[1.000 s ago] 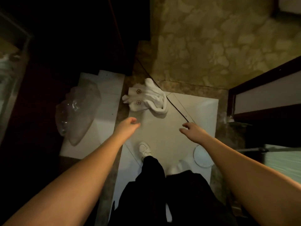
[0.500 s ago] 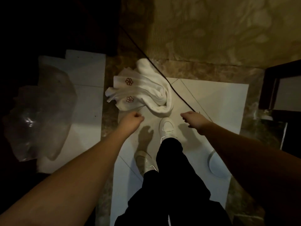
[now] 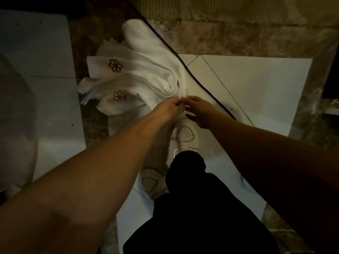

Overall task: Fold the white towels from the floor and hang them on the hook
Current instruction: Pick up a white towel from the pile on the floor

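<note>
Head view: white towels (image 3: 146,83) heaped on floor (image 3: 256,88) ahead of shoes. Left hand (image 3: 169,107) pinches near towel edge; right hand (image 3: 199,110) touches it, whether grasping unclear.

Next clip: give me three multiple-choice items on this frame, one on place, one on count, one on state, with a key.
1. Where do the white towels lie?
A. on the floor
B. on a hook
C. on a chair

2. How many embroidered flower marks show on them?
A. one
B. two
C. four

3. How are the towels now?
A. folded flat
B. hanging
C. crumpled in a heap

Key: 1 A, they rest on tile beside the black cable; 2 B, two dark red flowers show; 3 C, loose bunched folds, with left hand and right hand at the near edge.
</note>
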The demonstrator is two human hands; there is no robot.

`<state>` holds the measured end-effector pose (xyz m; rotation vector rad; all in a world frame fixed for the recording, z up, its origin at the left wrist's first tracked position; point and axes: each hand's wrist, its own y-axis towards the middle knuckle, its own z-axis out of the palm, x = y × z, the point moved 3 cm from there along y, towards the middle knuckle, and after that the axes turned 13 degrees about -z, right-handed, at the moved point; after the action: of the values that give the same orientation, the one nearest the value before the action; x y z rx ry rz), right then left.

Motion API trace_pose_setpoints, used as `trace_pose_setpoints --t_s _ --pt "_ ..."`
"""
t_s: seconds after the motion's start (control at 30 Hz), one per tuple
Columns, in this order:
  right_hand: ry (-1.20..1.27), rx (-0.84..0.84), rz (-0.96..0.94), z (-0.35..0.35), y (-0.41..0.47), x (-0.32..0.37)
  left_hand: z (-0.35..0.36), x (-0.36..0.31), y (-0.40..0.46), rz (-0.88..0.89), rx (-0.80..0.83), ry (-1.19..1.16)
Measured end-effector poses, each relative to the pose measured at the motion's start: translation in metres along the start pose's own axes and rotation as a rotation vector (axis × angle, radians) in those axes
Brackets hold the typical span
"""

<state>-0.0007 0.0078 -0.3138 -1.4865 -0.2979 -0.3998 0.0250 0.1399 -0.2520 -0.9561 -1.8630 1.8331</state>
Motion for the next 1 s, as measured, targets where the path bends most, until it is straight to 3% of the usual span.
trace_pose_setpoints --t_s 0.13,0.27,0.53,0.83,1.0 --pt "0.052 -0.028 -0.005 -0.003 0.000 0.001 -0.002 0.013 0.002 -0.031 0.004 -0.162" --pt "0.249 0.130 0.005 -0.005 -0.038 0.011 -0.011 0.017 -0.022 -0.101 -0.006 -0.430" --pt "0.399 0.353 -0.033 0.009 -0.154 0.060 -0.026 0.007 -0.122 -0.041 0.039 -0.606" --pt "0.637 0.168 -0.162 0.023 -0.286 0.118 -0.074 -0.001 -0.275 0.114 -0.109 -0.776" --pt "0.602 -0.020 -0.198 0.009 -0.360 0.126 -0.099 -0.007 -0.367 0.244 -0.191 -0.817"
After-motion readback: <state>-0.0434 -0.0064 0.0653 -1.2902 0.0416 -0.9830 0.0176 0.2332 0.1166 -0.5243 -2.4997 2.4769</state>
